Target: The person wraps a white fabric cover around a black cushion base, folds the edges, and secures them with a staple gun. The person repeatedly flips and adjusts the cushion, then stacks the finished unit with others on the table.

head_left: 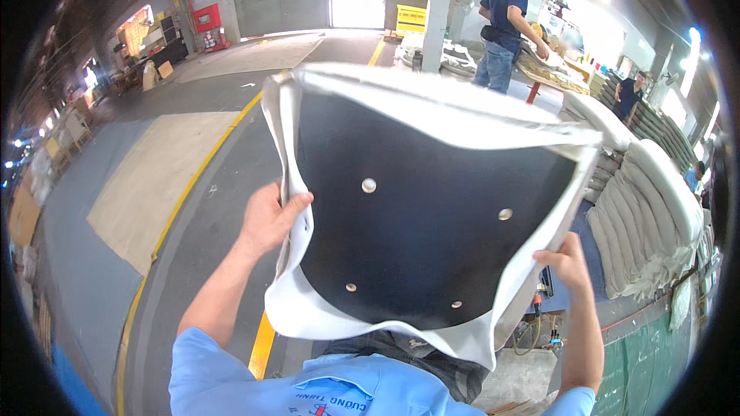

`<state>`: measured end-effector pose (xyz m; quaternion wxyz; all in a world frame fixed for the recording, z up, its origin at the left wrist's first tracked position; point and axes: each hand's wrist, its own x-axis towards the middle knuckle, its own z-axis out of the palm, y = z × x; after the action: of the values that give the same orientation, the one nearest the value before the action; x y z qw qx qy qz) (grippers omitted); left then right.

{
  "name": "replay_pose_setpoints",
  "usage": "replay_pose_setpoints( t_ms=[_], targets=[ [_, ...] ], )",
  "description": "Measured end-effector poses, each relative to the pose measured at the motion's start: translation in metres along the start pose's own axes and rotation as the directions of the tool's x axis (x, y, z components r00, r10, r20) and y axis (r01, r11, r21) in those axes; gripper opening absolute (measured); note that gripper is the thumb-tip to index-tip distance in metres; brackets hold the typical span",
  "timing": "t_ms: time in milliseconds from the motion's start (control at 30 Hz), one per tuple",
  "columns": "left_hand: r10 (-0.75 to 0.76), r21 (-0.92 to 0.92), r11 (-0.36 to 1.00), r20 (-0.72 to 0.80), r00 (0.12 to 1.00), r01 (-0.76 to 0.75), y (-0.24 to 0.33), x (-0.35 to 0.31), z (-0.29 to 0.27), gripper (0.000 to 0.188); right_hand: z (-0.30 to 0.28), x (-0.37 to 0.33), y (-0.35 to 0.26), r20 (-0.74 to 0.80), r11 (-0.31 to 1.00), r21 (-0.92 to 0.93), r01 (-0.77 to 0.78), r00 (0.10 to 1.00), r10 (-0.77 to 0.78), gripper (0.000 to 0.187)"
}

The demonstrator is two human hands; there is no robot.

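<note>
Between my hands I hold up a seat cushion panel (432, 239): a flat black board with several small round holes or discs, ringed by a loose white fabric border (327, 316). My left hand (271, 217) grips its left edge, the thumb lying over the white fabric. On the opposite side my right hand (568, 262) is closed round the right edge, thumb on top. The panel is tilted with its black face toward me. The fingers behind both edges are hidden.
At the right, a stack of pale cushions or covers (644, 223) lies on a green-sided bench (647, 362). A person in dark clothes (505, 23) works at a table at the far right. Yellow lines (193, 177) mark the grey floor. A tool with a hose (537, 302) hangs near my right forearm.
</note>
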<state>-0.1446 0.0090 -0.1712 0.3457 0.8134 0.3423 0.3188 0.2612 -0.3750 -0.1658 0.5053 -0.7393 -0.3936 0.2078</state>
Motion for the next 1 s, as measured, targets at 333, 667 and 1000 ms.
replay_pose_setpoints(
  t_ms=[333, 667, 1000],
  targets=[
    [-0.379, 0.088, 0.925, 0.195, 0.904, 0.369, -0.156, 0.103, 0.128, 0.052, 0.068, 0.134, 0.123, 0.033, 0.921, -0.024, -0.389, 0.92, 0.39, 0.02],
    [-0.56, -0.25, 0.703, 0.383, 0.734, 0.666, -0.241, 0.081, 0.15, 0.062, 0.097, 0.121, 0.206, -0.061, 0.901, 0.04, -0.432, 0.899, 0.433, 0.03],
    [-0.623, -0.307, 0.348, 0.63, 0.463, 0.886, -0.234, -0.064, 0.08, 0.035, 0.084, -0.03, 0.228, 0.107, 0.659, -0.037, -0.752, 0.652, 0.75, 0.039]
  ],
)
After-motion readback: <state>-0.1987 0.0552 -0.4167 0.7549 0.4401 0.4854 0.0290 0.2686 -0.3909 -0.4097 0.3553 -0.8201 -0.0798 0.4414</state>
